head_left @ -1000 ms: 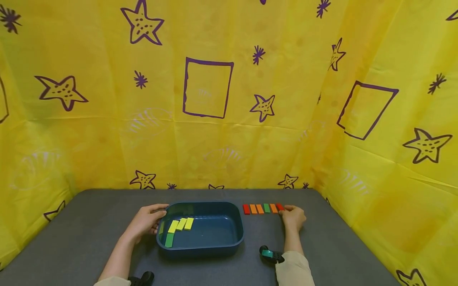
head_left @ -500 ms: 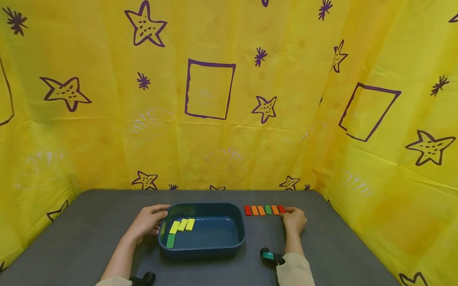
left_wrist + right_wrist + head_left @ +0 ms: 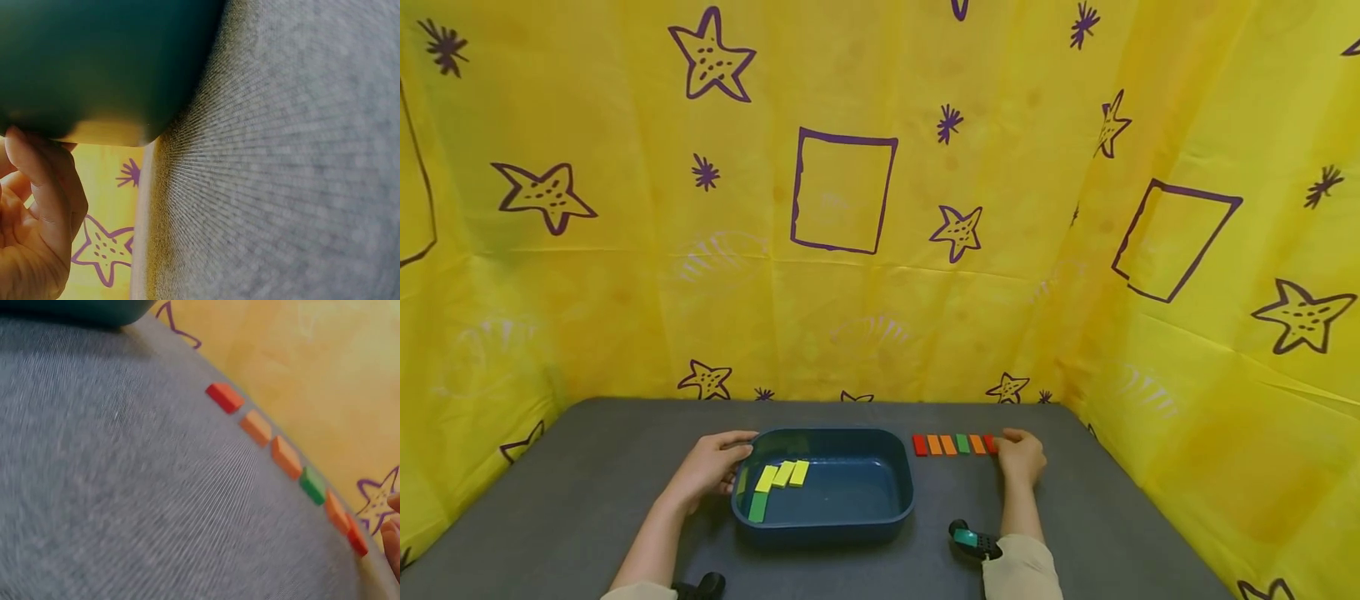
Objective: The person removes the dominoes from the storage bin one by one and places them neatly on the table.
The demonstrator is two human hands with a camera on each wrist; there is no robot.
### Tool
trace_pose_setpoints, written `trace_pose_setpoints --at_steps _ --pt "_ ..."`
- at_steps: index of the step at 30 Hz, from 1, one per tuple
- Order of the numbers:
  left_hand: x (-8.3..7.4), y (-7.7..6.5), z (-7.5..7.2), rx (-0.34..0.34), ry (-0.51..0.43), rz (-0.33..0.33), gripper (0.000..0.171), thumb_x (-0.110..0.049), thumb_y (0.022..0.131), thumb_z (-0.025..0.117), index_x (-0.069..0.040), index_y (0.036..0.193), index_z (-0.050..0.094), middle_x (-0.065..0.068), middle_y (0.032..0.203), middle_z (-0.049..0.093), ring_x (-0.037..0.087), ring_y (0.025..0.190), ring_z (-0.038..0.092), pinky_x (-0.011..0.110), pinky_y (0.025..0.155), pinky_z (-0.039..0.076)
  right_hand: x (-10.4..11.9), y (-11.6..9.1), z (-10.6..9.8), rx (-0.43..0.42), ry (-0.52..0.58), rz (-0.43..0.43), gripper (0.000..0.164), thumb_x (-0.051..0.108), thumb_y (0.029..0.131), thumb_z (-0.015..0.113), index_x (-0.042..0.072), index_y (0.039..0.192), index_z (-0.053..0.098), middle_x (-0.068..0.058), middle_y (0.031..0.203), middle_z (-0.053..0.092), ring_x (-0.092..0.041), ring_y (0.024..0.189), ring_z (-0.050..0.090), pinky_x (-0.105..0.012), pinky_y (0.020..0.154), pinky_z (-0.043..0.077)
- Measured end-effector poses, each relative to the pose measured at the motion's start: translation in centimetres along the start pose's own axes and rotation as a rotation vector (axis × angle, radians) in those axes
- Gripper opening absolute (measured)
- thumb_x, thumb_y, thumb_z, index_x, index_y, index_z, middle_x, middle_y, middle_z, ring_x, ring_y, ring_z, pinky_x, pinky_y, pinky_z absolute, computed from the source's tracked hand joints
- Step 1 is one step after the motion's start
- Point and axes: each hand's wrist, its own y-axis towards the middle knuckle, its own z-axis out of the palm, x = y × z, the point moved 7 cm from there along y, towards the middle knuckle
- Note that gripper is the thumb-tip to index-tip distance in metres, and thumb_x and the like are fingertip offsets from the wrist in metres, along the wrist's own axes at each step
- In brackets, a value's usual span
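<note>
My left hand [image 3: 703, 467] holds the left end of a dark blue plastic bin [image 3: 827, 523]. In the left wrist view its curled fingers [image 3: 47, 181] touch the bin's wall. Inside the bin, toward its left end, lie several yellow blocks [image 3: 784, 474] and a green block [image 3: 758, 507]. My right hand [image 3: 1022, 458] is at the right end of a row of small flat blocks, beside a red block [image 3: 990, 444]. In the right wrist view its fingers [image 3: 392, 540] show only at the edge, apart from that red block, and nothing is seen between them.
Leftward in the row follow an orange block [image 3: 977, 444], a green block [image 3: 962, 443], two orange blocks [image 3: 949, 445] and another red block [image 3: 920, 445]. Everything lies on a grey table [image 3: 925, 567]. A yellow patterned cloth [image 3: 850, 333] rises behind and at the sides.
My right hand has shifted slightly right, away from the end red block, so more of that block shows. The left hand and the bin keep their place; the head view has tilted slightly.
</note>
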Motion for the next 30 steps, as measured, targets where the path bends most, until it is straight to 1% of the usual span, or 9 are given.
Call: trace_pose_setpoints --at_steps 3,6,8,10,13,15,20,25,30 --pt "0.0 0.0 0.1 0.000 0.001 0.004 0.044 -0.017 0.100 0.050 0.001 0.141 0.050 0.009 0.084 0.061 0.015 0.059 0.052 0.027 0.053 0.049 0.7 -0.1 -0.1 0.023 0.035 0.012 0.035 0.015 0.087 0.067 -0.001 0.118 0.069 -0.026 0.126 0.064 -0.048 0.120 0.052 -0.056 0.105 0.040" --pt "0.0 -0.1 0.1 -0.005 -0.001 0.000 0.044 -0.016 0.100 0.050 0.001 0.141 0.051 0.010 0.085 0.061 0.015 0.059 0.053 0.026 0.053 0.049 1.6 -0.2 -0.2 0.055 0.066 0.015 0.035 0.016 0.089 0.067 0.000 0.120 0.068 -0.023 0.123 0.067 -0.044 0.117 0.056 -0.053 0.099 0.045" --pt "0.0 -0.1 0.1 -0.007 0.000 -0.001 0.044 -0.016 0.100 0.050 0.000 0.140 0.051 0.010 0.085 0.062 0.015 0.059 0.053 0.026 0.052 0.049 2.5 -0.3 -0.2 0.069 0.073 -0.002 0.035 0.017 0.089 0.068 0.001 0.120 0.068 -0.022 0.121 0.068 -0.040 0.112 0.060 -0.046 0.090 0.051" --pt "0.0 -0.1 0.1 -0.008 0.001 -0.001 0.044 -0.015 0.100 0.050 0.001 0.140 0.051 0.010 0.085 0.061 0.015 0.059 0.052 0.026 0.052 0.049 3.3 -0.4 -0.2 0.081 0.080 -0.023 0.035 0.017 0.088 0.068 0.002 0.120 0.069 -0.021 0.119 0.069 -0.037 0.106 0.063 -0.035 0.079 0.054" --pt "-0.1 -0.1 0.0 -0.006 0.003 -0.001 0.044 -0.015 0.100 0.050 0.001 0.141 0.051 0.010 0.083 0.061 0.015 0.059 0.052 0.026 0.052 0.049 4.5 -0.7 -0.2 0.089 0.082 -0.052 0.035 0.018 0.088 0.070 0.003 0.119 0.069 -0.020 0.117 0.070 -0.033 0.100 0.066 -0.023 0.068 0.050" --pt "-0.1 -0.1 0.0 -0.004 0.004 -0.002 0.044 -0.015 0.100 0.049 0.000 0.141 0.051 0.010 0.083 0.060 0.015 0.059 0.051 0.026 0.053 0.049 5.1 -0.9 -0.1 0.096 0.089 -0.067 0.035 0.018 0.087 0.070 0.005 0.120 0.069 -0.019 0.117 0.071 -0.031 0.098 0.067 -0.020 0.066 0.048" --pt "-0.2 -0.1 0.0 -0.004 0.012 -0.004 0.045 -0.016 0.100 0.050 0.000 0.141 0.050 0.011 0.086 0.061 0.014 0.059 0.052 0.026 0.053 0.049 6.6 -1.6 0.6 0.139 0.120 -0.107 0.037 0.017 0.088 0.071 0.005 0.123 0.068 -0.019 0.117 0.071 -0.027 0.091 0.072 -0.024 0.067 0.054" --pt "-0.2 -0.1 0.1 -0.004 0.017 -0.008 0.045 -0.016 0.100 0.049 0.000 0.142 0.050 0.011 0.087 0.062 0.014 0.059 0.052 0.025 0.053 0.049 8.0 -2.3 1.7 0.193 0.139 -0.150 0.037 0.019 0.088 0.072 0.005 0.123 0.068 -0.018 0.115 0.072 -0.025 0.090 0.073 -0.032 0.075 0.057" --pt "-0.2 -0.1 0.0 -0.003 0.018 -0.003 0.045 -0.016 0.100 0.049 0.000 0.142 0.050 0.012 0.088 0.062 0.014 0.060 0.053 0.026 0.053 0.050 9.5 -3.0 2.8 0.251 0.228 -0.172 0.034 0.017 0.086 0.075 0.007 0.119 0.071 -0.017 0.113 0.073 -0.021 0.092 0.072 -0.036 0.085 0.058"
